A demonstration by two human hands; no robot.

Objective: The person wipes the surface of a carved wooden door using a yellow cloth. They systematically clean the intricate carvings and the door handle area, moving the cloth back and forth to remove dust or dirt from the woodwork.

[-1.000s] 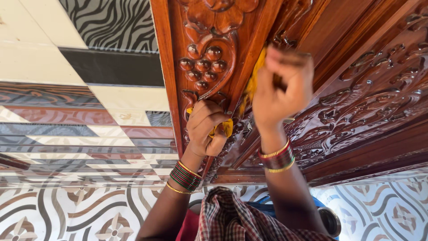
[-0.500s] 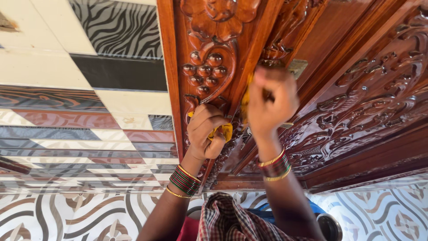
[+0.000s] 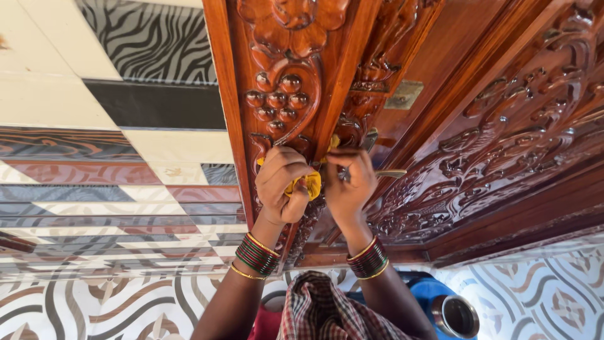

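**A:** Our left hand (image 3: pixel 281 184) is curled into a fist around a bunched yellow cloth (image 3: pixel 306 184), pressed against the carved wooden door frame (image 3: pixel 286 94) just below the cluster of carved grapes (image 3: pixel 277 101). A fold of the cloth pokes out between thumb and fingers.

**B:** And our right hand (image 3: pixel 348 186) sits just beside it, fingers bent and closed, pinching the other end of the same cloth where a small yellow tip shows above the knuckles. Both hands nearly touch each other.

**A:** We hold both forearms raised, rising from the bottom of the view and converging at the frame. Our left wrist carries a stack of green, red and gold bangles (image 3: pixel 258 254); our right wrist wears dark red and gold bangles (image 3: pixel 368 259).

**B:** The cloth lies between our hands, against the frame's inner edge, where the frame meets the carved door panel (image 3: pixel 503 138). A small metal plate (image 3: pixel 404 94) sits on the wood above our right hand.

**A:** Patterned wall tiles (image 3: pixel 119 157) spread to the left. Below our arms we see a checked garment (image 3: pixel 321 311), and near it a blue container with a round metal vessel (image 3: pixel 454 315) on patterned floor tiles (image 3: pixel 547 296).
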